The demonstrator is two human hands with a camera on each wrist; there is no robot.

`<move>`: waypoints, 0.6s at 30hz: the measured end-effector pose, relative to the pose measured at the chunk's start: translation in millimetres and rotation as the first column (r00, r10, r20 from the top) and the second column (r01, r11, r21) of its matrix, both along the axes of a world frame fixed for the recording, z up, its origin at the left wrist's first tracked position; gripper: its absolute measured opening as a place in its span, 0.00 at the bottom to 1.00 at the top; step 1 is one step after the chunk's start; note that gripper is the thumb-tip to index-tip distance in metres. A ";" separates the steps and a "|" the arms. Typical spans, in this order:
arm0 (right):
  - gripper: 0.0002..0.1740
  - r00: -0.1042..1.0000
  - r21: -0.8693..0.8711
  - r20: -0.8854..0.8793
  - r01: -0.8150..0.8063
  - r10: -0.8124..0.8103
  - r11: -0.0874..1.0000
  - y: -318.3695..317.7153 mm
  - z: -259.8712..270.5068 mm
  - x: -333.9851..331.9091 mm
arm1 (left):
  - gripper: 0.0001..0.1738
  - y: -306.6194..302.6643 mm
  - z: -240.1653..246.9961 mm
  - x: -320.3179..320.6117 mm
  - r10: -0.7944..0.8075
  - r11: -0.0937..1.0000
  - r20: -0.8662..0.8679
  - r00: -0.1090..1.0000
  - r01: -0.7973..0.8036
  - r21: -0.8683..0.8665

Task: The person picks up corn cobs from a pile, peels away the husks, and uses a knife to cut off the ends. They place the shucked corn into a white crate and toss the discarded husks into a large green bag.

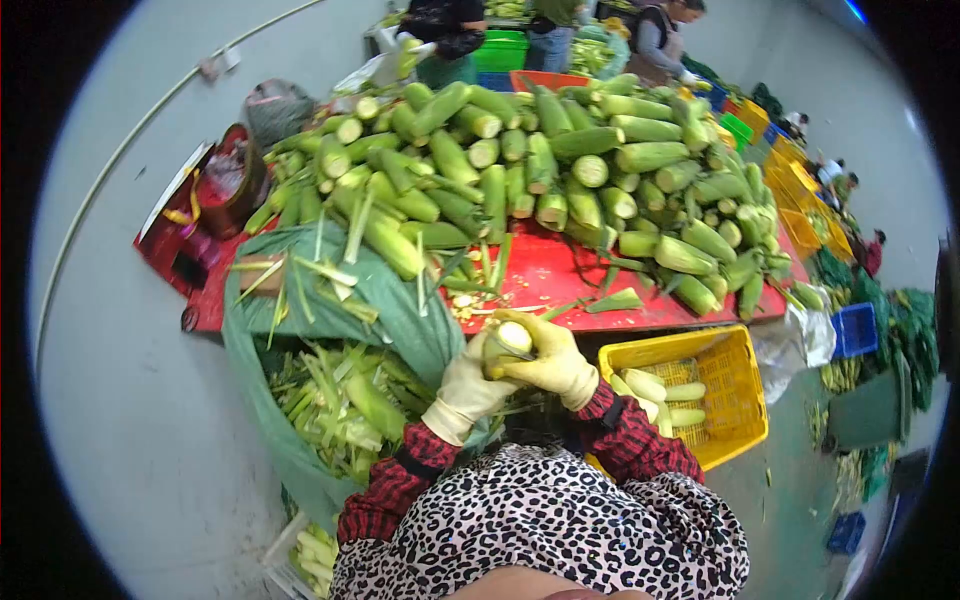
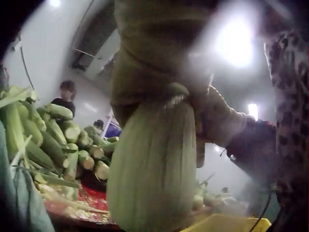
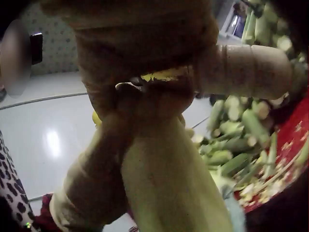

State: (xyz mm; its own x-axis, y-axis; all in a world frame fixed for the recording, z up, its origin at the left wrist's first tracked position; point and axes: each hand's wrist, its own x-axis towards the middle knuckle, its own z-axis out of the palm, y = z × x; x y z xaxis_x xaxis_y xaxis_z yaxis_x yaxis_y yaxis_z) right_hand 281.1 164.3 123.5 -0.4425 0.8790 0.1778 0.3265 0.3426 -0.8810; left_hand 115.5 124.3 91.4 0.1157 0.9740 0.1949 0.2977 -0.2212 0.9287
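Both gloved hands meet around one ear of corn in front of the red table, its pale cut end facing up. The left hand grips it from the left side, and the right hand curls round it from the right, fingers over the top. In the left wrist view the pale green husk of the corn hangs below the glove. From the right wrist, the corn extends downward beneath the right hand, whose fingers bend over its end.
A large heap of husked-on corn covers the red table. A green sack of leaf scraps stands at the left. To the right, a yellow crate holds several peeled ears. Other people work beyond the table.
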 end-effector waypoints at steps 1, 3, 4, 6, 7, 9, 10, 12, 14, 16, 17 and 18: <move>0.42 0.997 0.028 -0.024 0.070 -0.069 0.997 -9.3 -3.3 12.0 | 0.49 -2.1 9.3 5.3 -0.071 0.997 -0.029 0.997 0.071 -0.008; 0.38 0.957 -0.113 -0.122 0.249 -0.262 0.962 -19.6 -9.4 54.0 | 0.59 11.9 -14.0 15.2 -0.070 0.952 -0.223 0.972 0.132 0.277; 0.38 0.919 -0.009 -0.060 0.389 -0.389 0.921 -21.9 -21.3 79.5 | 0.60 15.7 -16.0 14.3 -0.100 0.973 -0.179 0.979 0.134 0.189; 0.36 0.804 0.022 0.001 0.595 -0.595 0.803 -28.5 -44.0 137.6 | 0.57 20.6 -33.7 8.2 -0.136 0.989 -0.059 0.989 0.140 0.053; 0.34 0.740 0.080 0.106 0.660 -0.665 0.747 -33.5 -46.4 158.4 | 0.51 24.6 -53.7 5.6 -0.141 0.990 0.061 0.988 0.139 0.031; 0.33 0.630 0.198 0.219 0.720 -0.745 0.666 -44.2 -67.7 194.8 | 0.46 20.5 -66.2 -6.3 -0.151 0.967 0.013 0.988 0.150 -0.204; 0.34 0.548 0.257 0.336 0.729 -0.766 0.634 -46.4 -84.0 213.3 | 0.45 19.2 -75.0 -7.3 -0.154 0.960 0.045 0.987 0.160 -0.230; 0.33 0.430 0.185 0.529 0.783 -0.732 0.594 -51.4 -95.6 230.6 | 0.42 15.1 -77.0 -8.2 -0.168 0.934 0.105 0.980 0.192 -0.300; 0.30 0.455 0.030 0.482 0.845 -0.748 0.534 -42.1 -126.6 255.1 | 0.40 18.8 -79.7 -8.0 -0.160 0.922 0.144 0.977 0.200 -0.330; 0.24 0.501 -0.231 0.286 0.863 -0.817 0.448 -20.0 -110.8 249.5 | 0.38 24.3 -81.7 -7.8 -0.129 0.925 0.150 0.980 0.174 -0.338; 0.19 0.537 -0.352 0.106 0.807 -0.837 0.474 -6.7 -93.8 239.4 | 0.38 27.4 -82.8 -8.0 -0.114 0.927 0.150 0.982 0.159 -0.340; 0.18 0.543 -0.388 -0.150 0.736 -0.826 0.554 15.9 -107.5 236.7 | 0.37 30.6 -83.6 -8.1 -0.099 0.929 0.150 0.984 0.145 -0.341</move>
State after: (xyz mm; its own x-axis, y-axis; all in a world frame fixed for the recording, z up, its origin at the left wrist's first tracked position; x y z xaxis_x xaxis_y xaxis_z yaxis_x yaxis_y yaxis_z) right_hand 517.8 180.2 16.0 0.4788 0.8706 -0.1130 0.0737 -0.1681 -0.9830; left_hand 107.4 154.8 7.8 0.2348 0.9628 -0.1339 0.1624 0.0970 0.9819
